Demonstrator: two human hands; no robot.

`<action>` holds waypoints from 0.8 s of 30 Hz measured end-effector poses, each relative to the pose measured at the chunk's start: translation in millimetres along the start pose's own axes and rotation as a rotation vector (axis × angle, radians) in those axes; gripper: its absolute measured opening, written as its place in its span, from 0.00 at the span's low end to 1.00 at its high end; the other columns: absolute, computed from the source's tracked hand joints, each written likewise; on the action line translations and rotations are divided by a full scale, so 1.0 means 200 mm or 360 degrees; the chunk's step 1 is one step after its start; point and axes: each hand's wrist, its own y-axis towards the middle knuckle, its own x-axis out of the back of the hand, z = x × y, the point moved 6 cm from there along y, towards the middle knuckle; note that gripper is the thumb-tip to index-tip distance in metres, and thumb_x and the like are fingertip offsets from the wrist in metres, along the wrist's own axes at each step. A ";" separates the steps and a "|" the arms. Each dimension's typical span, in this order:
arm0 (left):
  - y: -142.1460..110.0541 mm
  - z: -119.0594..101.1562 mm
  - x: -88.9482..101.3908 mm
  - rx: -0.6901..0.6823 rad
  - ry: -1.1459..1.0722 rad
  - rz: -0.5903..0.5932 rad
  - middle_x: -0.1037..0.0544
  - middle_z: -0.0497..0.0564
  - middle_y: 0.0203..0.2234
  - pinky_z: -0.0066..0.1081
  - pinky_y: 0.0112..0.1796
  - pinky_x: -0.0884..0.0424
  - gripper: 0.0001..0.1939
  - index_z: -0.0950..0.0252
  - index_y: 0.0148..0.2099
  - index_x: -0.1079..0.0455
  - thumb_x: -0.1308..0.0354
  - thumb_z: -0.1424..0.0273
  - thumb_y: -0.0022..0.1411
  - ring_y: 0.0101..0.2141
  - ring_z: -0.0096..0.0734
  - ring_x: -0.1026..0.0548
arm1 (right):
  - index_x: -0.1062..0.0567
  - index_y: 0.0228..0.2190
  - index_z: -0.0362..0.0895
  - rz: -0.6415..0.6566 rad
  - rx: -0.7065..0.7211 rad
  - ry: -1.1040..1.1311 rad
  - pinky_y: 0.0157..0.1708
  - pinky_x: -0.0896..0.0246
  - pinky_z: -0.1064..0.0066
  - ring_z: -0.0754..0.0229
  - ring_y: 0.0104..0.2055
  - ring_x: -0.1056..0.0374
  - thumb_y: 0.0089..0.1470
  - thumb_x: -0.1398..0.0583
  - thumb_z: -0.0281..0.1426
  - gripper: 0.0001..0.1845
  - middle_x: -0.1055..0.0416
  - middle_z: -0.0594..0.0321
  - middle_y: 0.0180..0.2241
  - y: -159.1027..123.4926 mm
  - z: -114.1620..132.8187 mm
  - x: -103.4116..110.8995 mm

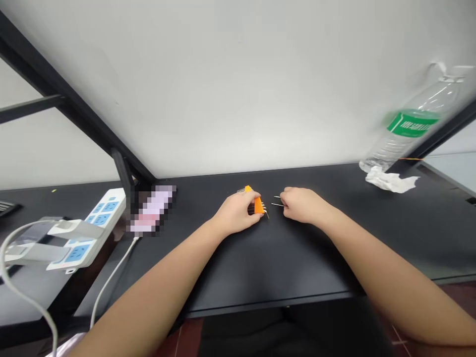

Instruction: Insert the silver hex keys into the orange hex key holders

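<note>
My left hand (238, 213) is closed around an orange hex key holder (259, 205), low over the black desk. Several metal hex keys stick out of the holder on both sides. A short distance to the right, my right hand (300, 204) is closed, with its fingers curled. Two thin metal hex keys (277, 204) poke out from its fingers toward the holder. The fingertips of the right hand are partly hidden, and a gap separates the two hands.
The black desk (260, 277) meets a pale wall. At left stand a white power strip (111, 208) with plugs and a blurred phone (154, 208) on a white cable. A large clear bottle (409, 124) and a crumpled tissue (390, 181) are at right. Black frame bars rise at both sides.
</note>
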 end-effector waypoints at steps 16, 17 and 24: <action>0.00 0.02 -0.01 -0.0013 0.0039 -0.0010 0.20 0.52 0.42 0.37 0.43 0.24 0.24 0.61 0.56 0.30 0.37 0.63 0.58 0.43 0.41 0.21 | 0.33 0.26 0.44 0.0044 -0.0044 0.0194 0.25 0.52 0.70 0.62 0.27 0.39 0.51 0.43 0.23 0.05 0.28 0.60 0.33 0.00 0.03 0.00; 0.00 0.02 -0.02 -0.0021 0.0041 -0.0013 0.20 0.52 0.43 0.37 0.44 0.24 0.23 0.61 0.56 0.30 0.37 0.63 0.58 0.44 0.41 0.21 | 0.33 0.26 0.44 0.0040 -0.0045 0.0206 0.25 0.52 0.70 0.62 0.26 0.40 0.50 0.43 0.23 0.05 0.29 0.60 0.32 0.00 0.03 0.00; -0.01 0.01 0.01 -0.0046 0.0006 -0.0055 0.20 0.51 0.41 0.38 0.43 0.25 0.22 0.61 0.55 0.30 0.37 0.64 0.58 0.42 0.40 0.21 | 0.36 0.27 0.45 -0.0282 0.0304 0.0629 0.27 0.49 0.73 0.65 0.27 0.41 0.54 0.45 0.22 0.07 0.33 0.67 0.28 -0.02 0.08 0.09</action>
